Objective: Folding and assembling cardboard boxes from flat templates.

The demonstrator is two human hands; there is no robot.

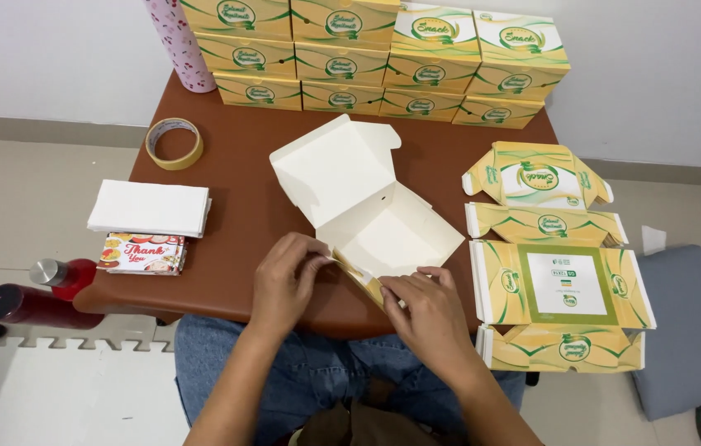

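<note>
A half-folded cardboard box [371, 206], white inside and yellow-green outside, lies open on the brown table [235, 198] with its lid tilted up toward the far side. My left hand [284, 277] pinches the box's near left corner flap. My right hand [429, 310] presses on the near front wall of the box, fingers curled over its edge. Both hands are at the table's near edge, above my lap.
A flat unfolded box blank [553, 264] lies to the right. Finished boxes [383, 58] are stacked at the back. Tape roll [174, 143], white napkin stack [151, 208], printed cards [142, 253] sit left. A patterned bottle [175, 41] stands back left; red bottles [33, 297] on the floor; a grey stool [693, 330] stands right.
</note>
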